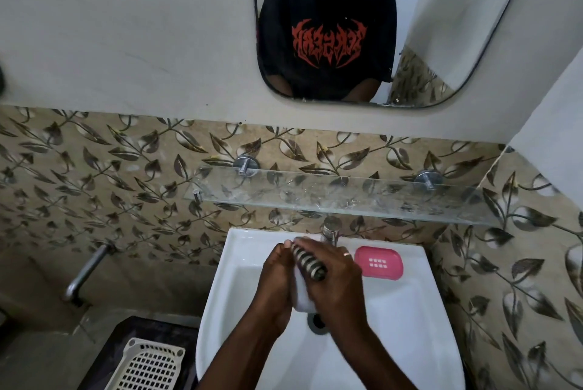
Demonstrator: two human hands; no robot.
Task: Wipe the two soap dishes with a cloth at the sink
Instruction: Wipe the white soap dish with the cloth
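Observation:
Over the white sink [410,320] I hold a white soap dish [301,296] between both hands. My left hand [277,282] grips its left side. Against the dish my right hand [337,276] presses a bunched striped black-and-white cloth [307,260]. Most of the white dish is hidden by my fingers. A pink soap dish [378,262] with small drain holes lies flat on the sink's back ledge, to the right of my hands.
A chrome tap [330,233] sticks out just behind my hands, under a glass shelf [347,197]. The sink drain [316,323] lies below my hands. A wall tap [85,273] and a perforated plastic basket [148,364] are at the lower left. A mirror [441,26] hangs above.

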